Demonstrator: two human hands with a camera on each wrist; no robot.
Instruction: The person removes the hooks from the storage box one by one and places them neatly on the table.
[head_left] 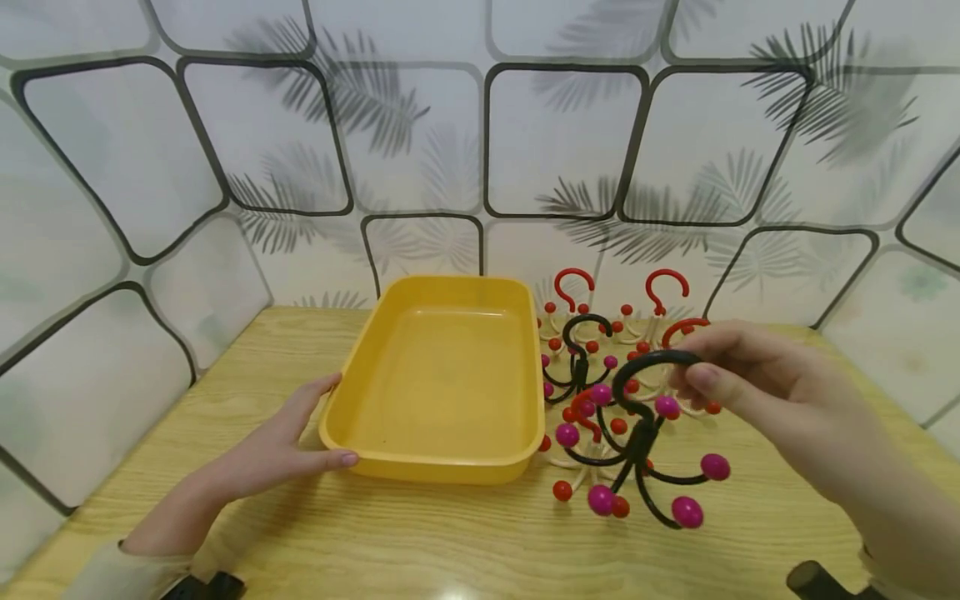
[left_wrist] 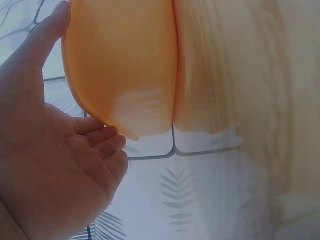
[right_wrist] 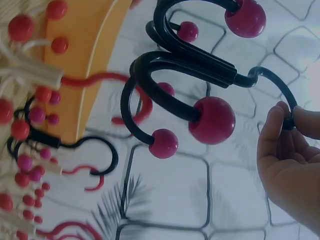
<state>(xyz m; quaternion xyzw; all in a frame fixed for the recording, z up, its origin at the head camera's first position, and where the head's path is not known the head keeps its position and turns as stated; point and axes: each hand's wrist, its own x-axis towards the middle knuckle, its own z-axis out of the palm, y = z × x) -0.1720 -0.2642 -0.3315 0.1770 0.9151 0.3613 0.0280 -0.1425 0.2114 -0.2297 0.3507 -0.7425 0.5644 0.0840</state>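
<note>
My right hand (head_left: 780,400) pinches the hook tip of a black multi-arm hanger (head_left: 640,442) between thumb and fingers. Its curved arms end in pink balls, and it hangs in front of other hangers, right of a yellow tray (head_left: 431,471). In the right wrist view, the same black hanger (right_wrist: 200,70) dangles from the fingertips, its hook end at the hand (right_wrist: 295,155). My left hand (head_left: 262,454) holds the tray's near left corner, thumb at the front rim and fingers along the left side. The left wrist view shows the hand (left_wrist: 55,150) with bent fingers against the tray's rim (left_wrist: 75,97).
Several more hangers stand right of the tray: a black one (head_left: 580,371) with pink balls, and cream ones with red hooks (head_left: 667,287) and red balls. All rest on a wood-grain table (head_left: 420,542). A patterned wall (head_left: 562,142) rises behind and at both sides.
</note>
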